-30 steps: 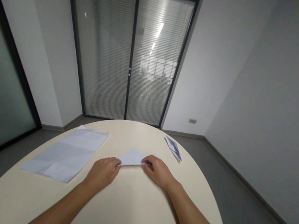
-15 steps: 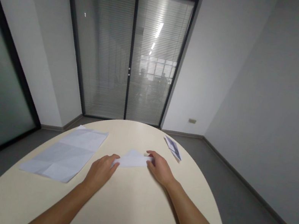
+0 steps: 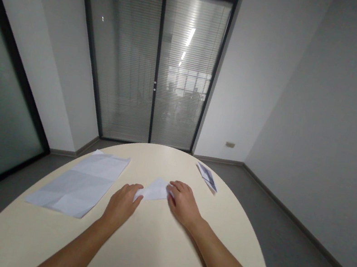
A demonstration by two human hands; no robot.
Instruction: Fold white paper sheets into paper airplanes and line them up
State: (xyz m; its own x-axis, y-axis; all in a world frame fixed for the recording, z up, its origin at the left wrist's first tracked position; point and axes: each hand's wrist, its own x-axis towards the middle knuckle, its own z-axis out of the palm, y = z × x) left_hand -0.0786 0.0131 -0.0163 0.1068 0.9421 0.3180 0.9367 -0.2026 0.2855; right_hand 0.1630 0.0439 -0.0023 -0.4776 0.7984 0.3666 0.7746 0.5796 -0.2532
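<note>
White folded paper lies flat on the table, just below the middle of the frame, between the person's two hands. The left hand rests palm down at the paper's lower left corner, fingertips pressing on its edge. The right hand lies on the paper's right end, fingers spread loosely and covering that part of it. Neither hand is clenched and neither lifts the paper; both press it against the tabletop. Both forearms run in from the bottom edge of the frame.

To the left of the middle lies a large creased sheet, unfolded and flat, well apart from the hands. A smaller folded piece sits toward the right of the middle, near the table's far rim. The table is cream and rounded. Behind it, in the upper middle of the frame, stands a glass door with blinds.
</note>
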